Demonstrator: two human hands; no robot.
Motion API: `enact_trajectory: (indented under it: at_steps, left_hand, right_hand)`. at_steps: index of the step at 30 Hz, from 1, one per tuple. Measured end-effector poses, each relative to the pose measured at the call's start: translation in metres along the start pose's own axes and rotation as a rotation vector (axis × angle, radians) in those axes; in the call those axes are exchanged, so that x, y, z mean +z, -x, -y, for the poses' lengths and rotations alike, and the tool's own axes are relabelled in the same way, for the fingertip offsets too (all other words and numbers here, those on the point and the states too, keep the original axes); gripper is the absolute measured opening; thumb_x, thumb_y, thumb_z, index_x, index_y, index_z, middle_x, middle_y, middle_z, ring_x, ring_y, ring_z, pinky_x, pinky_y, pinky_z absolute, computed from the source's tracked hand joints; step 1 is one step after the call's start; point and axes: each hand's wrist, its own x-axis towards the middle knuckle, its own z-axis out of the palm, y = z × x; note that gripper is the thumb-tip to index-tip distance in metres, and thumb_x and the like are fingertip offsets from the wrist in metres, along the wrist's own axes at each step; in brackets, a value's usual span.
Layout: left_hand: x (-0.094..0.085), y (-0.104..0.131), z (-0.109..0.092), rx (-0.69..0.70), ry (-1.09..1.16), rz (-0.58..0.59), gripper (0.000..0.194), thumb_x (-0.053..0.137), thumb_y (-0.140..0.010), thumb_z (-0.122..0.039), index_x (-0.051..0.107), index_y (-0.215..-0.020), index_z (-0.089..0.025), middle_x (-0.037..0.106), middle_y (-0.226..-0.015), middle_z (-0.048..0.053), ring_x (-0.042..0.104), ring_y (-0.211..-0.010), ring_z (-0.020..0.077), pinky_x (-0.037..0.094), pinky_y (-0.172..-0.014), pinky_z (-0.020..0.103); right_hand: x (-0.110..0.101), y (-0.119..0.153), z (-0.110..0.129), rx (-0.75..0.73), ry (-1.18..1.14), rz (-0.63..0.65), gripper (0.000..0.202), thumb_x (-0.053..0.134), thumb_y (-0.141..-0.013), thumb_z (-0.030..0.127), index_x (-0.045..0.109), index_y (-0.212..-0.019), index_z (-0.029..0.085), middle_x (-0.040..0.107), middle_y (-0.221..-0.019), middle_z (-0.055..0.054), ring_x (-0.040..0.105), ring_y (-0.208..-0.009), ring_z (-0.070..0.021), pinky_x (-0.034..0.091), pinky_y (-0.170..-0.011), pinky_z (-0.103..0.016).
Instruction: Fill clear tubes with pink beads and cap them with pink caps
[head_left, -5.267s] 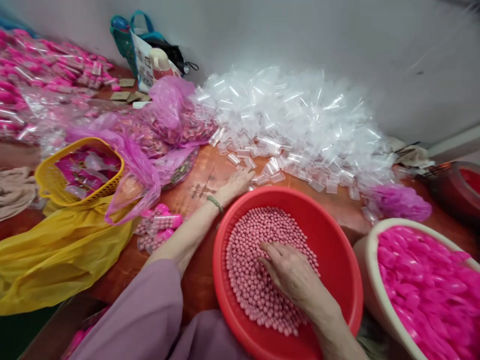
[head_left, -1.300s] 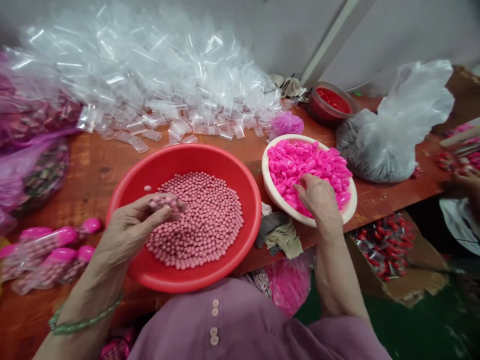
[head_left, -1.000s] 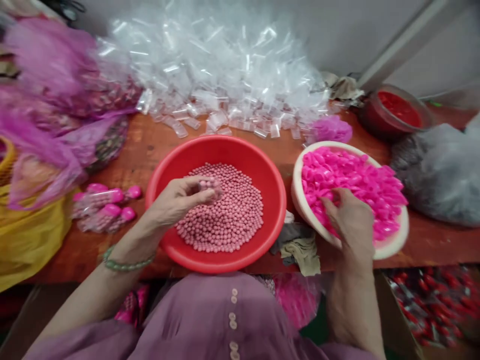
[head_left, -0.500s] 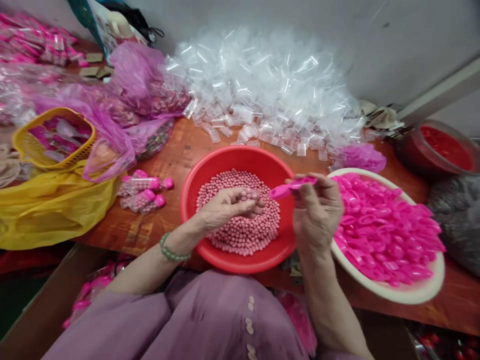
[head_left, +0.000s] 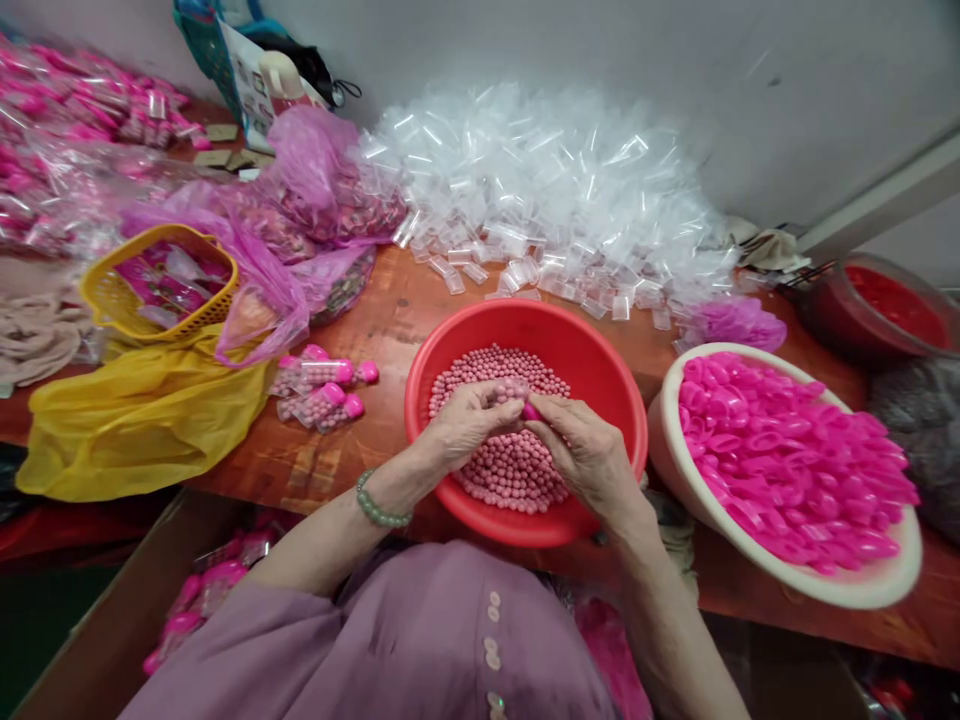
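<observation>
Above a red basin [head_left: 622, 420] of pink beads [head_left: 517, 470], my two hands meet. My left hand [head_left: 469, 420] is closed around a clear plastic tube [head_left: 511, 388] with pink beads inside. My right hand [head_left: 581, 445] pinches a bright pink plastic piece [head_left: 531, 411] against the tube's right end; fingers hide most of that piece. To the right, a cream basin [head_left: 664, 430] is heaped with pink plastic pieces [head_left: 795, 460]. Several bead-filled tubes with pink ends [head_left: 322, 385] lie on the table left of the red basin.
A large pile of clear plastic tubes [head_left: 547, 200] lies along the wall. At left are a yellow basket [head_left: 161, 280], a yellow bag [head_left: 150, 420] and a purple bag [head_left: 315, 160]. A dark tub with red contents [head_left: 892, 300] stands at far right.
My right hand has moved left, bringing the pink plastic piece from over the basin's right rim to the tube in my left hand. The whole view has shifted slightly.
</observation>
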Motion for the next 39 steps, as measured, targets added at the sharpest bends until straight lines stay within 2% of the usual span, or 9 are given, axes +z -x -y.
enact_trajectory:
  at_steps: [7, 10, 14, 17, 21, 26, 30, 34, 39]
  left_hand:
    - [-0.006, 0.002, -0.002, 0.047, -0.058, 0.023, 0.039, 0.090, -0.063, -0.033, 0.072, -0.091, -0.012, 0.068, -0.089, 0.001, 0.063, -0.082, 0.0101, 0.052, -0.083, 0.026]
    - [-0.012, 0.004, -0.010, -0.016, -0.073, 0.083, 0.040, 0.087, -0.068, -0.034, 0.069, -0.095, -0.012, 0.070, -0.092, 0.005, 0.067, -0.085, 0.0123, 0.053, -0.086, 0.029]
    - [-0.019, 0.005, -0.020, -0.135, -0.166, 0.213, 0.045, 0.086, -0.070, -0.040, 0.064, -0.098, -0.012, 0.071, -0.091, 0.007, 0.069, -0.083, 0.0150, 0.054, -0.081, 0.030]
    - [-0.019, 0.005, -0.023, -0.136, -0.272, 0.307, 0.041, 0.082, -0.074, -0.043, 0.062, -0.092, -0.012, 0.068, -0.082, 0.004, 0.066, -0.077, 0.0124, 0.052, -0.074, 0.026]
    - [-0.020, 0.007, -0.023, -0.058, -0.367, 0.258, 0.036, 0.077, -0.078, -0.044, 0.060, -0.088, -0.014, 0.062, -0.077, 0.001, 0.060, -0.070, 0.0092, 0.049, -0.068, 0.023]
    - [-0.024, 0.007, -0.021, -0.045, -0.350, 0.363, 0.035, 0.073, -0.082, -0.046, 0.059, -0.085, -0.014, 0.062, -0.077, 0.002, 0.059, -0.070, 0.0103, 0.048, -0.068, 0.025]
    - [-0.026, 0.008, -0.022, -0.064, -0.326, 0.343, 0.032, 0.074, -0.082, -0.042, 0.060, -0.087, -0.013, 0.062, -0.078, 0.002, 0.059, -0.071, 0.0098, 0.048, -0.067, 0.024]
    - [-0.026, 0.009, -0.027, -0.110, -0.212, 0.254, 0.034, 0.080, -0.076, -0.033, 0.062, -0.098, -0.014, 0.065, -0.082, 0.002, 0.064, -0.073, 0.0098, 0.050, -0.070, 0.023]
    - [-0.026, 0.008, -0.029, -0.144, -0.132, 0.265, 0.043, 0.083, -0.065, -0.018, 0.064, -0.104, -0.013, 0.068, -0.088, 0.003, 0.066, -0.076, 0.0103, 0.052, -0.076, 0.024]
  right_hand:
    - [0.024, 0.002, 0.000, 0.039, 0.113, 0.000, 0.034, 0.049, -0.097, 0.021, 0.066, -0.127, 0.019, 0.073, -0.110, -0.015, 0.068, -0.101, -0.0264, 0.059, -0.090, -0.045]
    - [0.017, -0.002, -0.007, 0.179, -0.092, -0.053, 0.029, 0.052, -0.096, 0.024, 0.068, -0.120, 0.019, 0.073, -0.107, -0.012, 0.069, -0.099, -0.0232, 0.059, -0.089, -0.041]
    - [0.002, -0.011, -0.014, 0.431, -0.408, -0.136, 0.029, 0.053, -0.097, 0.032, 0.067, -0.121, 0.023, 0.072, -0.095, -0.004, 0.068, -0.073, -0.0148, 0.059, -0.066, -0.030]
    - [-0.001, -0.019, -0.010, 0.387, -0.451, -0.086, 0.031, 0.055, -0.097, 0.036, 0.065, -0.124, 0.025, 0.070, -0.096, -0.003, 0.066, -0.071, -0.0131, 0.058, -0.065, -0.029]
    - [0.007, -0.025, -0.003, 0.336, -0.465, -0.060, 0.027, 0.058, -0.095, 0.037, 0.065, -0.118, 0.024, 0.071, -0.103, -0.004, 0.067, -0.081, -0.0145, 0.059, -0.077, -0.032]
    - [0.014, -0.025, -0.003, 0.262, -0.431, -0.001, 0.024, 0.060, -0.094, 0.034, 0.065, -0.115, 0.023, 0.072, -0.109, -0.006, 0.068, -0.097, -0.0183, 0.056, -0.088, -0.036]
    - [0.011, -0.022, -0.006, 0.187, -0.362, 0.034, 0.025, 0.062, -0.093, 0.028, 0.067, -0.117, 0.023, 0.073, -0.108, -0.007, 0.067, -0.100, -0.0189, 0.055, -0.092, -0.037]
    - [0.009, -0.016, -0.013, 0.273, -0.361, 0.010, 0.028, 0.065, -0.092, 0.032, 0.069, -0.118, 0.023, 0.073, -0.107, -0.007, 0.069, -0.097, -0.0190, 0.056, -0.090, -0.038]
    - [0.017, -0.024, -0.008, 0.390, -0.515, -0.088, 0.031, 0.068, -0.089, 0.035, 0.069, -0.118, 0.024, 0.074, -0.112, -0.006, 0.070, -0.099, -0.0186, 0.056, -0.094, -0.040]
